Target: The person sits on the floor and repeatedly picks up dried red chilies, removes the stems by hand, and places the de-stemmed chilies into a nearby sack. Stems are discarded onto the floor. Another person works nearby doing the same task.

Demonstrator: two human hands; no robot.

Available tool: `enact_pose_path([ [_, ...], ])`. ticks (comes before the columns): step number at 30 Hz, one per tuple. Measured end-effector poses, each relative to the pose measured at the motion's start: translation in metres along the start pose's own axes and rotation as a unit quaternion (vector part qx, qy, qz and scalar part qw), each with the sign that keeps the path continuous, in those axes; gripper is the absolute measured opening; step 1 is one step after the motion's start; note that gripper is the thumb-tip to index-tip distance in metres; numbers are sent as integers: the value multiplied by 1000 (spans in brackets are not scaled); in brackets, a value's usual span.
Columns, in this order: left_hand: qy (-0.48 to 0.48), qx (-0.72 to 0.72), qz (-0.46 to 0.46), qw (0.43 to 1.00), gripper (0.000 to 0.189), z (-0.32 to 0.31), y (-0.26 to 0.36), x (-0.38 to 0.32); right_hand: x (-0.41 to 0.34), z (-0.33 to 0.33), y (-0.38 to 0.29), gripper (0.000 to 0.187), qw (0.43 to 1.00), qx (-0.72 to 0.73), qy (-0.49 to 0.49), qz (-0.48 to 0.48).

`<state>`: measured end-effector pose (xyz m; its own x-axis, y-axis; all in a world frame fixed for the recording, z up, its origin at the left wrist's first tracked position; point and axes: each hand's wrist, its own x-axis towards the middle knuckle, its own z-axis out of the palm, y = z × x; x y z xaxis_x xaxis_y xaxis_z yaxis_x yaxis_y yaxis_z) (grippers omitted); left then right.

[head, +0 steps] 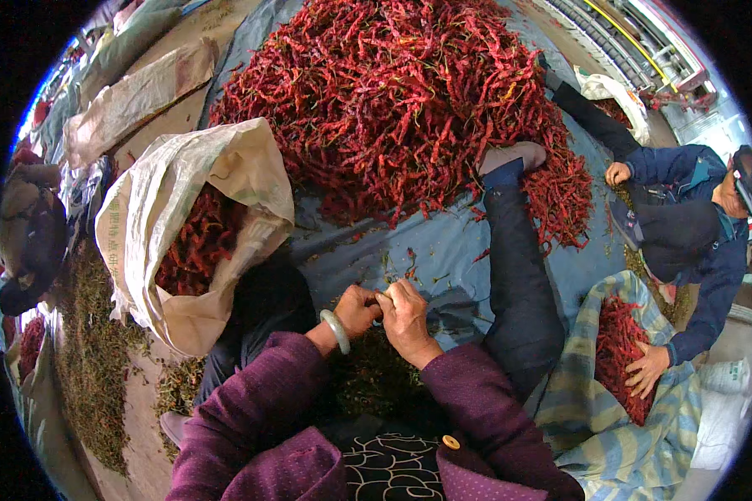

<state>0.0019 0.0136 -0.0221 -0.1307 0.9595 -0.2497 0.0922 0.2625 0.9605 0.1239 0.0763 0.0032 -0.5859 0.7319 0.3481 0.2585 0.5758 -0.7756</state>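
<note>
My left hand (354, 313), with a pale bangle (336, 332) at its wrist, meets my right hand (405, 316) in front of my body. Their thumbs and fingertips are pinched together; whatever sits between them is too small and hidden to make out. Just beyond the fingers, loose stems and bits of chili (407, 269) lie on a blue-grey tarp (344, 260). A large heap of dried red chili peppers (401, 106) rises farther out on the tarp. Below my hands, a dark pile of chili stems (376, 376) lies between my legs.
An open woven sack (144, 219) holding red chilies (200, 250) stands at my left. To the right, a co-worker (683, 194) has one hand in chilies in a striped sack (570, 388). My right leg (520, 282) stretches to the heap. Stem piles (94, 363) cover the left floor.
</note>
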Motion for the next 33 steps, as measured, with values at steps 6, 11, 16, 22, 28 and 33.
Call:
enact_pose_path([
  [6,-8,103,141,985,13,25,14,-10,15,14,68,20,839,269,105,462],
  [11,30,-116,58,991,11,-24,11,0,66,-4,59,27,827,-157,-467,272],
  [16,95,208,139,963,14,-31,18,-1,109,21,88,20,978,-173,-113,42],
  [22,101,-88,40,990,20,-22,19,6,108,43,125,17,966,-187,-132,119],
  [28,143,-466,-157,859,22,-33,18,12,62,13,53,12,942,132,-161,261],
  [33,99,-495,-160,848,17,-27,14,15,27,2,9,15,943,124,-213,222],
])
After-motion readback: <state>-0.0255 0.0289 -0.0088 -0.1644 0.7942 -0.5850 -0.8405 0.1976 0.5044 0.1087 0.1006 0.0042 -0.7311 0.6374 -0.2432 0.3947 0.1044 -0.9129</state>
